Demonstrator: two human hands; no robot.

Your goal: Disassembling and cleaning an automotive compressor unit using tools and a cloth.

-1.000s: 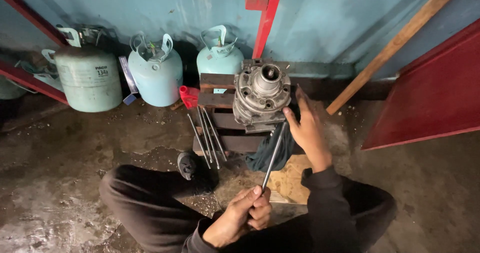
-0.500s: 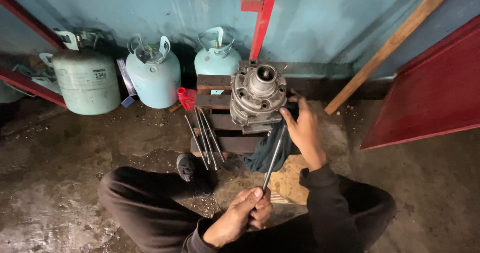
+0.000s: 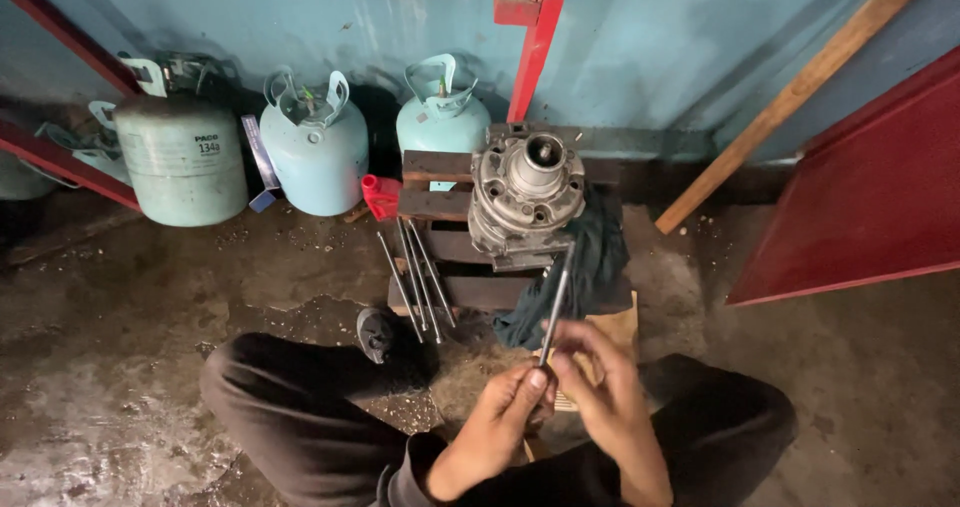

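Steel bolt pinched at its lower end between both my hands: left hand, right hand. It is clear of the compressor on the pallet. Four more bolts lie beside it, so disassembly seems well along.

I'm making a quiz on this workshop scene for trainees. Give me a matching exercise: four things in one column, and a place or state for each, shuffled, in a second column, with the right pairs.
Things:
1. long metal bolt
2. compressor body
3. loose metal rods
4. gas cylinders

Places or states:
A. standing along the blue wall
B. lying side by side at the left edge of the wooden pallet
C. held in both hands, left hand and right hand
D. sitting on the pallet, beside a dark cloth

Pairs: 1-C, 2-D, 3-B, 4-A
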